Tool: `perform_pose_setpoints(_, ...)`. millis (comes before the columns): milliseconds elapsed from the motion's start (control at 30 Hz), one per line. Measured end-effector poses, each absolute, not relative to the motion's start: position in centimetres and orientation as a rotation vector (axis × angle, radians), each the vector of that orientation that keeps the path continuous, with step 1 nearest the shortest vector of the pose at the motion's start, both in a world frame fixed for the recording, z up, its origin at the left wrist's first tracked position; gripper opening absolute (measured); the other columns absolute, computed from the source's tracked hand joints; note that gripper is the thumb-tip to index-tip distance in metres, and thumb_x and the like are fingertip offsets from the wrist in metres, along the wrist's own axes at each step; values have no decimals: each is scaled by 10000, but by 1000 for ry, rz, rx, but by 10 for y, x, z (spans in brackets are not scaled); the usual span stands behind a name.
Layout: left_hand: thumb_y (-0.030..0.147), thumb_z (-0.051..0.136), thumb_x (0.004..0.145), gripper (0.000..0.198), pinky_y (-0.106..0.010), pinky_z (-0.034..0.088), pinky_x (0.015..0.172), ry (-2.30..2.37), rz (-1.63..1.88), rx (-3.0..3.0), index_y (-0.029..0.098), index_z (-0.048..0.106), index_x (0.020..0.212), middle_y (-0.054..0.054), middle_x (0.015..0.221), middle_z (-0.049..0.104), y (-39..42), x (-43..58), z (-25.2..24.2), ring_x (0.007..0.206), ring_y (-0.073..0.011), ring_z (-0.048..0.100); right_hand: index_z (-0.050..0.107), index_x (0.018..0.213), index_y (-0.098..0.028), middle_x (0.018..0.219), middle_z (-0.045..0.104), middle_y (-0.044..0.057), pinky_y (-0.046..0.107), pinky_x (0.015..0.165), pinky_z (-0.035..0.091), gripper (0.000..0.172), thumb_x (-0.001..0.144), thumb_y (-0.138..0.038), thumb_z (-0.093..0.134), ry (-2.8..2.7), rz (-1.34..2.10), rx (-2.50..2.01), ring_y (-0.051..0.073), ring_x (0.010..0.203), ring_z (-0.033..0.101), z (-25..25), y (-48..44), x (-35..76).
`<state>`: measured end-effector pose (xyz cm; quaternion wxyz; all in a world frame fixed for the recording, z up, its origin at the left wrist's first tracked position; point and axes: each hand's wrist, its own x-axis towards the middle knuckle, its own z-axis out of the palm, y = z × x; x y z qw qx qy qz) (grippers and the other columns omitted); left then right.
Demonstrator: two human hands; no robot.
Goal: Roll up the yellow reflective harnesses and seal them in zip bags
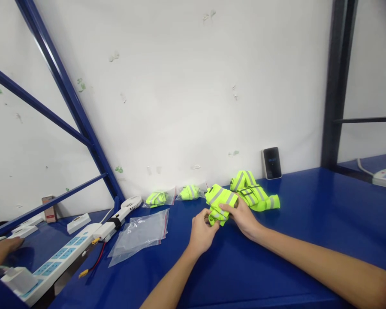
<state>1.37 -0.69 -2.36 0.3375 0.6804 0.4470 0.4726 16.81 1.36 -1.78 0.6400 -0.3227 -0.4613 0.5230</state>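
Observation:
A folded bundle of neon-yellow reflective strap (219, 198) with grey stripes is held between my two hands, just above the blue table. My left hand (202, 231) pinches its lower left end, where the strap curls into a loop. On the right side my right hand (243, 216) grips it, thumb on the near face and fingers hidden behind. Behind my right hand lies a second, loosely folded reflective strap (252, 195) with a dark buckle. Two clear bags with folded neon straps, one bag (157, 198) left of the other bag (189, 192), rest by the wall.
Flat clear zip bags (141, 231) lie on the blue table (296, 240). Left of them are a white handheld fan (131, 203), a red-black cable (98, 259) and a power strip (62, 257). A black-screened device (272, 163) leans at the wall. Another person's hand (3, 251) shows far left.

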Motion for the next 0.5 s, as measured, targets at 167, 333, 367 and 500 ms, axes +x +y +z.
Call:
perform_pose_setpoints(167,273,654,717,111,-251,334,604,1419,1130,2054,163,649,708,-10,670,629,-9,11,-19,611,-145,527,551,993,-219,1004,702,46,419,872,519,439,636,-302,794,-1025,1187,-702,278,985,651,-17,14,169)
perform_pose_setpoints(333,463,730,670,323,-265,312,624,1497,1159,2152,159,628,633,-20,665,566,-11,12,-17,631,-154,490,546,1033,-226,1060,700,56,429,818,550,466,643,-287,792,-942,1360,-658,281,982,666,-11,7,166)
perform_pose_setpoints(367,452,708,700,308,-264,318,627,1464,1175,2137,158,639,637,-25,675,574,-11,12,-17,639,-155,498,545,1045,-227,1066,700,59,427,802,557,474,644,-279,793,-933,1396,-652,281,971,670,-10,6,166)
perform_pose_setpoints(500,349,644,761,221,-253,358,648,1263,1187,2003,145,698,695,-38,738,637,-8,9,-15,668,-157,539,546,1066,-236,1060,703,50,412,800,560,470,664,-263,789,-897,1461,-638,269,969,673,-8,6,166)
